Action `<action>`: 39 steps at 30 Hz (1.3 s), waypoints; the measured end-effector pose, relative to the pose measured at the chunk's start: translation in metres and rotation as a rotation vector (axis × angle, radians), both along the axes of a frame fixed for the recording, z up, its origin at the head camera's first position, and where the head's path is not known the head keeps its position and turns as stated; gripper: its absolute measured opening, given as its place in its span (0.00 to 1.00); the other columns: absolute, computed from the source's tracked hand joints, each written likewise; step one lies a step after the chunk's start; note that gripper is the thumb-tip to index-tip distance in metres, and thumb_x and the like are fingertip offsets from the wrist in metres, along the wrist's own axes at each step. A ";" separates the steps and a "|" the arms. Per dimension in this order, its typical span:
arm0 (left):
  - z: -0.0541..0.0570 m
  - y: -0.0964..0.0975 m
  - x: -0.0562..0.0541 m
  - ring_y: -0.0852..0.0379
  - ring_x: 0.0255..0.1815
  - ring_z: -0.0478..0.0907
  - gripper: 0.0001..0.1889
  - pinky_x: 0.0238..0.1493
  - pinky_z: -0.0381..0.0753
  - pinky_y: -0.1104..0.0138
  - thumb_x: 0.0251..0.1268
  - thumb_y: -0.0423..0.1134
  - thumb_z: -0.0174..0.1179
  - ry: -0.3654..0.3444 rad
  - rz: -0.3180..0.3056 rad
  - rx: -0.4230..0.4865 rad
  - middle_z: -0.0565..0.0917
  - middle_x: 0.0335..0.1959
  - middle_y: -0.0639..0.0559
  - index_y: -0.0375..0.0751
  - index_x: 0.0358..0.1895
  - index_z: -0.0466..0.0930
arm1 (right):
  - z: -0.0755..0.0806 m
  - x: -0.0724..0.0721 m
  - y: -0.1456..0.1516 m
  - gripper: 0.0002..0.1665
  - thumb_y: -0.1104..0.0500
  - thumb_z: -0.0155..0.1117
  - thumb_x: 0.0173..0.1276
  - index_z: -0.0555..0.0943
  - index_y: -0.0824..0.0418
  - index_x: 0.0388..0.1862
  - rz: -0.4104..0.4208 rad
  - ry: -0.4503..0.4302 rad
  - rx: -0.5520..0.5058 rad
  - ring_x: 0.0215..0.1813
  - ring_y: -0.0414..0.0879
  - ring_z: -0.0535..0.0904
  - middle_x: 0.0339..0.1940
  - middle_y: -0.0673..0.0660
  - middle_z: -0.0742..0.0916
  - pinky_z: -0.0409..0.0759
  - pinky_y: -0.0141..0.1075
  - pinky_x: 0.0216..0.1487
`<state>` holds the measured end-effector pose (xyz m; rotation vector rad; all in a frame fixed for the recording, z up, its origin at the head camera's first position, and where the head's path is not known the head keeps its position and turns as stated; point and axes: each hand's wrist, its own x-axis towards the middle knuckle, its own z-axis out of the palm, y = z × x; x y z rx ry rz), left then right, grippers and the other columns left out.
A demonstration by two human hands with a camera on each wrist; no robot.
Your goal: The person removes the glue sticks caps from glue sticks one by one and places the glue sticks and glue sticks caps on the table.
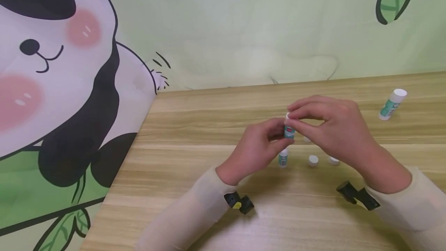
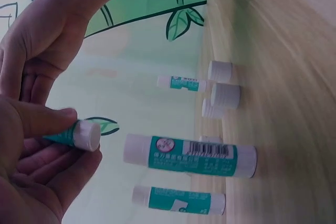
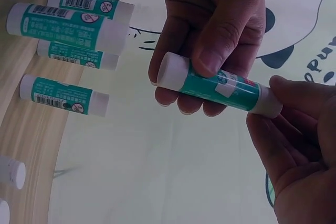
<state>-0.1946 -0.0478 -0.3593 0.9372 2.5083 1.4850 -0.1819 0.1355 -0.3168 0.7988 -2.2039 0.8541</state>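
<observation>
Between my two hands is a glue stick with a teal label and white ends, raised above the table. My left hand grips its body, the thumb lying along the label in the right wrist view. With thumb and fingertips, my right hand pinches the upper white end; whether that end is a cap cannot be told. Another glue stick stands upright just below the left hand. White caps lie under the right hand, one partly covered by it.
Off to the right, a lone glue stick stands on the wooden table. Several upright glue sticks show in the right wrist view. Behind the table hangs a green backdrop with a panda print.
</observation>
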 end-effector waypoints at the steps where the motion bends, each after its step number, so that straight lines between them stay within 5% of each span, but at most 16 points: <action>1: 0.000 -0.001 0.000 0.63 0.49 0.84 0.18 0.51 0.79 0.80 0.65 0.34 0.63 0.005 -0.007 -0.003 0.86 0.49 0.48 0.40 0.58 0.77 | 0.000 0.000 0.000 0.08 0.64 0.79 0.47 0.89 0.57 0.28 0.006 0.006 0.001 0.38 0.44 0.87 0.35 0.49 0.91 0.72 0.18 0.29; 6: 0.002 -0.004 -0.002 0.66 0.49 0.83 0.19 0.51 0.79 0.79 0.65 0.36 0.63 0.008 -0.051 -0.002 0.86 0.50 0.49 0.41 0.59 0.77 | 0.002 0.000 0.003 0.11 0.67 0.79 0.45 0.89 0.57 0.29 0.068 0.008 -0.021 0.41 0.33 0.85 0.35 0.50 0.91 0.72 0.17 0.29; 10: 0.004 -0.007 -0.004 0.66 0.48 0.83 0.19 0.51 0.80 0.77 0.64 0.35 0.63 -0.021 -0.133 0.023 0.85 0.51 0.49 0.40 0.59 0.77 | 0.002 -0.002 0.008 0.15 0.71 0.78 0.42 0.89 0.56 0.28 0.194 -0.034 -0.080 0.45 0.24 0.81 0.36 0.51 0.90 0.74 0.16 0.34; 19: 0.013 -0.013 0.001 0.64 0.45 0.83 0.16 0.48 0.85 0.66 0.61 0.27 0.63 -0.163 -0.416 0.141 0.86 0.47 0.38 0.30 0.53 0.79 | 0.001 -0.009 0.020 0.10 0.73 0.71 0.55 0.86 0.66 0.37 0.855 -0.213 -0.302 0.49 0.44 0.85 0.45 0.57 0.89 0.84 0.28 0.45; 25: 0.013 -0.014 0.001 0.62 0.46 0.83 0.16 0.49 0.85 0.64 0.61 0.25 0.62 -0.150 -0.493 0.162 0.85 0.47 0.36 0.28 0.53 0.78 | -0.002 -0.009 0.020 0.10 0.76 0.66 0.59 0.84 0.71 0.40 1.027 -0.276 -0.366 0.54 0.48 0.83 0.49 0.60 0.87 0.84 0.32 0.51; 31: 0.012 -0.014 0.000 0.63 0.44 0.83 0.15 0.47 0.86 0.65 0.62 0.26 0.62 -0.145 -0.471 0.150 0.85 0.47 0.36 0.28 0.52 0.78 | -0.001 -0.009 0.018 0.10 0.76 0.68 0.57 0.84 0.71 0.39 1.008 -0.250 -0.401 0.51 0.49 0.84 0.46 0.61 0.88 0.84 0.32 0.50; 39: 0.005 -0.010 -0.002 0.66 0.43 0.83 0.17 0.50 0.83 0.72 0.60 0.35 0.67 -0.025 -0.171 0.129 0.86 0.46 0.48 0.39 0.52 0.81 | 0.001 -0.004 0.017 0.18 0.78 0.75 0.42 0.89 0.61 0.32 0.411 -0.147 -0.242 0.44 0.34 0.85 0.39 0.47 0.90 0.77 0.20 0.36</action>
